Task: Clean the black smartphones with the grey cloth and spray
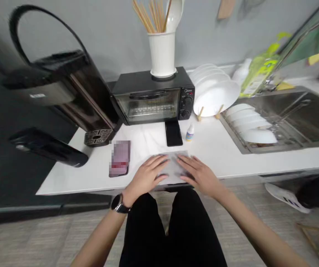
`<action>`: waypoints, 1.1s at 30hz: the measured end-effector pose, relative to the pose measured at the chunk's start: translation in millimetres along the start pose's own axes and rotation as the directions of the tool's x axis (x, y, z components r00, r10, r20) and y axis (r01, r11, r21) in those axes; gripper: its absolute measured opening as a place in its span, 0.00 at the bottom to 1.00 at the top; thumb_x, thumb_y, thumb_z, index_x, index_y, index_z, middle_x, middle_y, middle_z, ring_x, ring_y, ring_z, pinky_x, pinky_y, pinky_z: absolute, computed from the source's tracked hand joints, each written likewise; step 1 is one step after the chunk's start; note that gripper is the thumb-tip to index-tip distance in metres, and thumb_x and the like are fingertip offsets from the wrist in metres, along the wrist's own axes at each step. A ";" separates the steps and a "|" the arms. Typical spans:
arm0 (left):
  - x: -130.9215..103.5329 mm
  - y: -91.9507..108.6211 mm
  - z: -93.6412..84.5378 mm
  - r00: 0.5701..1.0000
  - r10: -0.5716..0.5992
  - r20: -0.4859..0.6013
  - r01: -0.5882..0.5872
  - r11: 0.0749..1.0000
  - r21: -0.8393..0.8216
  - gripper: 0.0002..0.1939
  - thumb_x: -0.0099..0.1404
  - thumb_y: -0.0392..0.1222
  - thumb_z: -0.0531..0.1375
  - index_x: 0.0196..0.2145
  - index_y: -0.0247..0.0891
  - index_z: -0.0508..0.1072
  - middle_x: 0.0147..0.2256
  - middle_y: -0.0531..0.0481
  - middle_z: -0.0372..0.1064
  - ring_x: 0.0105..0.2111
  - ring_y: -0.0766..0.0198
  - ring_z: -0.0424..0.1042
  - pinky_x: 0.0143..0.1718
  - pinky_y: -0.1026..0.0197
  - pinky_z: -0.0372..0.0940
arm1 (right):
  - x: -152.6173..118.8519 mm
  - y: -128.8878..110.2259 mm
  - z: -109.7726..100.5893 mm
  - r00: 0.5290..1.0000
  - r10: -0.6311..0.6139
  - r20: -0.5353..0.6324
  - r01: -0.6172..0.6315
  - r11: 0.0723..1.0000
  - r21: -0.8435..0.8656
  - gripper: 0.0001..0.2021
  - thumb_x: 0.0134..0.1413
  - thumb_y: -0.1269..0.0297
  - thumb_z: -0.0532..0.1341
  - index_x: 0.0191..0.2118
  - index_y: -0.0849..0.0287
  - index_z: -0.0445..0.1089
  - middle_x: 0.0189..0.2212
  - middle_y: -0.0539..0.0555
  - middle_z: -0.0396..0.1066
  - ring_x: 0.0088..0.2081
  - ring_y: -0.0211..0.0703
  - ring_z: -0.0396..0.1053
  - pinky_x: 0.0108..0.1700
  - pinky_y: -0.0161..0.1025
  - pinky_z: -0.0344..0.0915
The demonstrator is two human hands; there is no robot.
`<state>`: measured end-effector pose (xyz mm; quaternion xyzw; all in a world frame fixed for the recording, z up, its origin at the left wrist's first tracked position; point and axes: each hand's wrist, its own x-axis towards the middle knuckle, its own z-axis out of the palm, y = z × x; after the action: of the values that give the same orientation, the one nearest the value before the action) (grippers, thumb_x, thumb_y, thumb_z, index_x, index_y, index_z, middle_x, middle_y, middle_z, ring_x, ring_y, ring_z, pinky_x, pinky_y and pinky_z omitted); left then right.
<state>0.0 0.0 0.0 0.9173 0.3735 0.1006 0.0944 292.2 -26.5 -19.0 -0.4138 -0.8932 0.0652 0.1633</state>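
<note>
Left hand (pixel 150 170) and right hand (pixel 199 171) rest on a greyish sheet (pixel 173 165), probably paper, just below centre; toaster oven (pixel 152 105) upper centre, white bowls (pixel 249 122) right

The sheet (pixel 173 168) is showing pale grey on a white counter (pixel 239 165). The oven (pixel 153 95) and trousers (pixel 142 230) are looking black, the cup (pixel 162 52) and plates (pixel 216 97) white, the soap bottle (pixel 259 72) lime green, the floor (pixel 65 237) streaky grey.

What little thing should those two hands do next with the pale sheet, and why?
Perhaps the left hand and the right hand could slide gently apart to smooth the pale sheet. Their fingers are stretched out over its two sides, neither hand grips anything, and its middle shows between them, so a small outward stroke looks easy.
</note>
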 end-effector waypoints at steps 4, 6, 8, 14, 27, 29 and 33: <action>6.8 7.8 2.4 0.998 -0.046 0.048 0.046 0.999 -0.009 0.33 0.80 0.56 0.53 0.75 0.44 0.56 0.76 0.46 0.49 0.76 0.52 0.50 0.75 0.39 0.52 | -3.7 18.3 -3.4 0.999 0.043 -0.009 -0.043 0.998 -0.038 0.33 0.76 0.48 0.54 0.78 0.51 0.47 0.77 0.61 0.49 0.76 0.56 0.53 0.72 0.67 0.57; 11.6 9.2 3.0 0.997 -0.050 0.057 0.051 0.999 -0.018 0.33 0.80 0.56 0.53 0.76 0.45 0.55 0.76 0.46 0.48 0.77 0.52 0.49 0.76 0.37 0.50 | -2.2 20.9 -4.6 0.999 0.049 -0.016 -0.049 0.998 -0.048 0.34 0.76 0.49 0.54 0.79 0.49 0.43 0.77 0.60 0.48 0.76 0.57 0.51 0.73 0.68 0.56; 15.6 7.8 2.6 0.998 -0.040 0.057 0.042 0.999 -0.025 0.33 0.80 0.56 0.53 0.76 0.45 0.55 0.76 0.46 0.48 0.77 0.52 0.49 0.76 0.38 0.49 | 1.0 19.7 -4.6 0.999 0.032 -0.012 -0.032 0.998 -0.059 0.35 0.77 0.50 0.53 0.80 0.50 0.40 0.77 0.59 0.49 0.77 0.56 0.50 0.73 0.68 0.54; 16.5 -3.2 -4.3 0.998 -0.033 0.056 0.034 0.999 -0.014 0.34 0.79 0.59 0.54 0.76 0.49 0.55 0.76 0.48 0.48 0.76 0.53 0.50 0.76 0.39 0.47 | 7.9 15.0 -0.7 0.998 0.056 -0.002 -0.056 0.992 -0.111 0.38 0.77 0.47 0.51 0.80 0.54 0.35 0.76 0.62 0.50 0.76 0.60 0.50 0.72 0.71 0.54; 23.5 0.5 -0.7 0.999 0.019 0.048 -0.023 0.996 0.081 0.37 0.79 0.63 0.49 0.77 0.42 0.52 0.76 0.43 0.47 0.77 0.52 0.49 0.76 0.39 0.46 | 17.3 8.1 1.3 0.999 0.042 -0.025 -0.045 0.991 -0.129 0.36 0.78 0.48 0.49 0.80 0.58 0.38 0.76 0.63 0.49 0.77 0.60 0.50 0.73 0.69 0.53; 25.8 3.1 1.2 0.999 0.010 0.033 -0.013 0.996 0.087 0.37 0.80 0.61 0.47 0.77 0.38 0.51 0.76 0.41 0.48 0.77 0.53 0.49 0.76 0.42 0.47 | 20.0 3.9 2.2 1.000 0.017 -0.025 -0.020 0.991 -0.130 0.34 0.79 0.52 0.48 0.80 0.60 0.37 0.77 0.62 0.49 0.77 0.58 0.48 0.74 0.67 0.52; 28.5 7.6 5.9 0.999 -0.037 0.039 0.033 0.996 0.089 0.41 0.78 0.66 0.48 0.77 0.39 0.49 0.76 0.43 0.47 0.76 0.53 0.50 0.76 0.41 0.46 | 19.3 -2.7 6.3 1.000 -0.011 0.005 0.012 0.993 -0.116 0.36 0.79 0.51 0.48 0.80 0.60 0.34 0.77 0.62 0.48 0.77 0.56 0.50 0.74 0.66 0.53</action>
<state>26.5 14.2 -0.5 0.9158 0.3915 0.0636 0.0633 276.4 -13.5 -19.6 -0.4172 -0.8983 0.0130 0.1371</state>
